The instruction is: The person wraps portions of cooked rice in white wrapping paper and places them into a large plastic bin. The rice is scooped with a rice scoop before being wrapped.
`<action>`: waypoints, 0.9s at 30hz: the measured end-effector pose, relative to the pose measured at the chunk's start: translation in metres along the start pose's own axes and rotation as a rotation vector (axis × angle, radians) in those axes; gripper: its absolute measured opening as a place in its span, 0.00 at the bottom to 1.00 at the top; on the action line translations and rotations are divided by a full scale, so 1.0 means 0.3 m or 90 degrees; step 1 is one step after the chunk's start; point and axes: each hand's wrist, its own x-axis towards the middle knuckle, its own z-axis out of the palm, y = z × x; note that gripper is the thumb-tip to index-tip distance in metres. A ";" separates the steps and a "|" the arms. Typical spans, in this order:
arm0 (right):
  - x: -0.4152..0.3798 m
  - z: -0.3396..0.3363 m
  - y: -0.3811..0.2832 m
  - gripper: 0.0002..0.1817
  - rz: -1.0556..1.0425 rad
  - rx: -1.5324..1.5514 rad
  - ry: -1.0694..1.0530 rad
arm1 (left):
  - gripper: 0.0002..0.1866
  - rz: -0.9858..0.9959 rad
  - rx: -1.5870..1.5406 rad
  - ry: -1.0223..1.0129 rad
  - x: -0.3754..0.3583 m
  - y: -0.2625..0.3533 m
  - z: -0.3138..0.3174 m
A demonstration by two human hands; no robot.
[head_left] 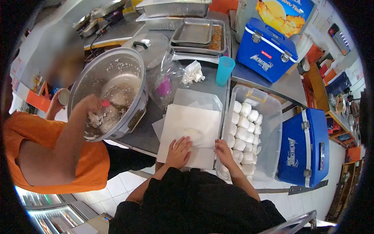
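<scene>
A stack of off-white paper sheets (175, 121) lies on the metal table in front of me, with a faint oval mark near its middle. My left hand (179, 152) rests flat on the stack, fingers stretched out. At the stack's right edge, my right hand (223, 150) has its fingers curled in a pinch on the edge of a paper sheet (206, 150). Beside that hand stands a clear plastic tub (270, 136) holding rows of white wrapped bundles (242, 133); their contents are hidden.
A co-worker in an orange shirt (91, 167) reaches into a large metal pot (140, 70) with rice remains. Behind the paper are a plastic bag (165, 74), crumpled paper (193, 72), a teal cup (225, 71) and metal trays (193, 31). Blue coolers (306, 148) stand right.
</scene>
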 end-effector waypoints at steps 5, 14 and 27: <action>0.242 0.029 -0.022 0.14 0.152 0.002 0.041 | 0.21 0.024 0.008 0.042 0.037 -0.010 -0.015; 0.369 -0.015 -0.156 0.26 -0.074 -0.077 0.060 | 0.22 -0.066 0.003 -0.094 0.190 -0.039 -0.076; 0.108 0.233 -0.290 0.15 -0.494 -0.380 -0.147 | 0.08 0.045 0.052 -0.164 0.341 -0.150 -0.071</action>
